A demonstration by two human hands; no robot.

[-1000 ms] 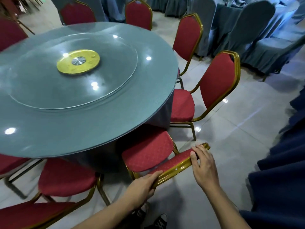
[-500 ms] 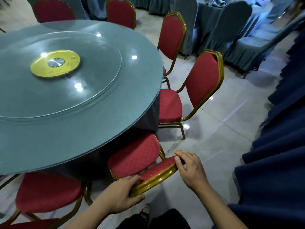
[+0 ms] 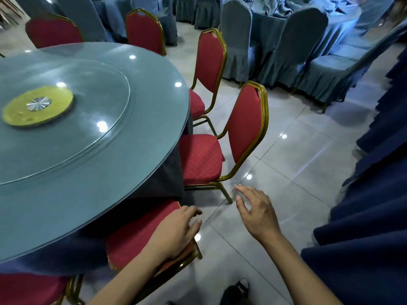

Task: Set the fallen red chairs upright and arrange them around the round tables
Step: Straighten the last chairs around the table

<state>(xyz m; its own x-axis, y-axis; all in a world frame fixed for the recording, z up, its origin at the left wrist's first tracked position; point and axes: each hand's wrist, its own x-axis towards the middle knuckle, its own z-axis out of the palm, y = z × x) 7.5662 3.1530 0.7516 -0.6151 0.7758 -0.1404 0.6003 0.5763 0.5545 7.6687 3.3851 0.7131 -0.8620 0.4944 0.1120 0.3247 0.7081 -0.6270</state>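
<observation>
A round table [image 3: 92, 194] with a grey-green glass top and a yellow-centred turntable [image 3: 37, 105] fills the left. Red chairs with gold frames stand upright around it. The nearest red chair [image 3: 134, 236] is tucked under the table edge right below me. My left hand [image 3: 176, 232] hovers over its backrest with fingers spread, holding nothing. My right hand [image 3: 256, 211] is open in the air above the floor, apart from the chair. A second red chair [image 3: 244, 122] stands just beyond, a third [image 3: 211, 60] farther back.
Dark blue drapery [image 3: 370, 216] hangs close on the right, leaving a tiled aisle [image 3: 293, 164] between it and the chairs. Grey-blue covered chairs [image 3: 293, 47] and another table crowd the back right. My shoe [image 3: 236, 293] shows at the bottom.
Both hands have let go of the nearest chair's backrest and lifted off it. The view has swung right, so the table sits farther left.
</observation>
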